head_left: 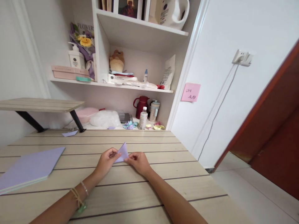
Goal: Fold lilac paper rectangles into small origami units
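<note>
A small piece of purple paper (123,153), folded to a pointed shape, is held just above the wooden table (144,199). My left hand (108,160) grips its left side between thumb and fingers. At the lower right corner, my right hand (138,161) pinches the paper with thumb and forefinger. The paper's tip points up and away from me. Fingers partly cover both lower corners, so the folds there are hidden.
A stack of coloured paper (32,166) lies at the left, purple on top. Behind it are a purple scrap (70,133) and a raised wooden stand (42,105). A bottle (143,119) and several folded papers (130,125) sit along the back shelf.
</note>
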A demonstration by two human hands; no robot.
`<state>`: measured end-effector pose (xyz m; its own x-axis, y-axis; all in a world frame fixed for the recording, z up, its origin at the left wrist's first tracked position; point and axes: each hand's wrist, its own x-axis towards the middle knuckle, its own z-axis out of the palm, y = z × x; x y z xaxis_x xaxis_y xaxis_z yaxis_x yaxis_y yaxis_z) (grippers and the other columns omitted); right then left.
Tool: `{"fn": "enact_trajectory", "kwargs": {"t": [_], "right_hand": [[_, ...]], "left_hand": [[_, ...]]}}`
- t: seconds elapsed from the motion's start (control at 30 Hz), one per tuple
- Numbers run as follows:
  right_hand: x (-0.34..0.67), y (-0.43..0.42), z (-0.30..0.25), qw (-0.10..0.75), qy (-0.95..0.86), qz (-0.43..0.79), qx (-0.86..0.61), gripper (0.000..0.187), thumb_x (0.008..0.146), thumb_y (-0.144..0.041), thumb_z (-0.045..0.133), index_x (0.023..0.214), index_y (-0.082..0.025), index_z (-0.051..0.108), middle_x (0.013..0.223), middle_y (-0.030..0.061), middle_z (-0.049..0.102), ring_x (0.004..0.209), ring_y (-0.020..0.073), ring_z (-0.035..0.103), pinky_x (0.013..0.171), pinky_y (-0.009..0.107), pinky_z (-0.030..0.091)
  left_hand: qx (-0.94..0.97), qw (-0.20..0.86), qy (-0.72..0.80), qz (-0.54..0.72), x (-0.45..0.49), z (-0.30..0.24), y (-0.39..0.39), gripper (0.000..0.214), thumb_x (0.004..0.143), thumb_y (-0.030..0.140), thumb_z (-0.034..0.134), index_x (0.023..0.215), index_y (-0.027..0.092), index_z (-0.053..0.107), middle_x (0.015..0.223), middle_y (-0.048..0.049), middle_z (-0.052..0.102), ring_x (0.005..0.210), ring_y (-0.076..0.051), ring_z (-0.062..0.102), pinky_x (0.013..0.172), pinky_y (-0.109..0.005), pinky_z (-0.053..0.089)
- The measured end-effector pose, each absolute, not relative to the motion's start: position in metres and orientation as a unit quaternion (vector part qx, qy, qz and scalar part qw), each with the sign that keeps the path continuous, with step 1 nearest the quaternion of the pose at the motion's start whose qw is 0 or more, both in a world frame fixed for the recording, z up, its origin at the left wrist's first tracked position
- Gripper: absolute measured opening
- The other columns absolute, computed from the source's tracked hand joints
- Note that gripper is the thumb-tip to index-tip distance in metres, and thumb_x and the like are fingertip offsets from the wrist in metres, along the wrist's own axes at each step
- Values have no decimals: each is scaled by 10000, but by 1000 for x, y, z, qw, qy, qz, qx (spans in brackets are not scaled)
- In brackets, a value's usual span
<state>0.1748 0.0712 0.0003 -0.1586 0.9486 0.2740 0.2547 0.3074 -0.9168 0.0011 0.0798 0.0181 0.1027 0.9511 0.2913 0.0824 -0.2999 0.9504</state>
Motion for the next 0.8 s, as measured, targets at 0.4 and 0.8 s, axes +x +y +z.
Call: {"fn": "enact_trajectory", "kwargs": {"t": [0.4, 0.8], "right_hand": [[173, 70, 5, 470, -698, 285, -460, 220, 652, -305, 632, 516, -175, 517, 507, -35, 465, 489, 95, 395, 488, 214, 300], [160, 72, 3, 563, -492, 518, -416, 289, 588, -421, 671, 543, -163, 547, 465, -32, 513, 429, 86, 407, 448, 212, 290]], "left_hand": [[641, 336, 420, 547, 3, 16, 83, 234, 576, 311, 713, 748, 194, 605, 841, -41, 635, 855, -204, 566, 807, -304, 420], [566, 473, 428, 522, 16, 18, 83, 229, 553, 351, 719, 660, 158, 661, 683, -42, 682, 690, -190, 620, 682, -284, 472]]}}
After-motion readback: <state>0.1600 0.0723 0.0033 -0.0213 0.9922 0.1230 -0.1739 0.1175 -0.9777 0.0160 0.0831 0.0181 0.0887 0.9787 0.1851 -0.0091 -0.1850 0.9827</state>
